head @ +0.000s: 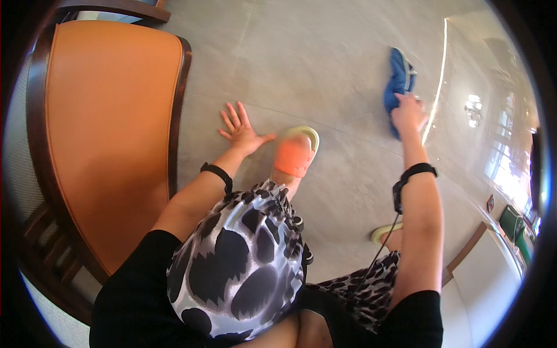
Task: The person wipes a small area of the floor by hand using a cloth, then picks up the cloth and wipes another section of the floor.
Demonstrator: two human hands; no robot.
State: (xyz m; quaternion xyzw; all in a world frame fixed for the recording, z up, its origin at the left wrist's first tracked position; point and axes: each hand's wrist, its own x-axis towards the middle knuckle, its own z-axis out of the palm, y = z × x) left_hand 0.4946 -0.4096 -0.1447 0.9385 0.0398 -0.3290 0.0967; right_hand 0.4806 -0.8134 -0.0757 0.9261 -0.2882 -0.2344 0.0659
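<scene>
My right hand (409,114) reaches down on the right and grips a blue shoe (396,71) with pale trim, which is slightly blurred. Some of my fingers are hidden behind the back of that hand. With its fingers spread and nothing in it, my left hand (242,135) is held out over the floor beside my left foot. That foot wears a slide sandal with a pale sole and an orange strap (292,158). Both wrists carry black bands, and a thin cable hangs from the right one.
An orange padded chair (113,130) with a dark wooden frame stands close on my left. Underfoot is a glossy grey floor (304,78). My other sandal (383,232) shows near my right forearm. A white piece of furniture (483,265) and a green object (513,226) are at the far right.
</scene>
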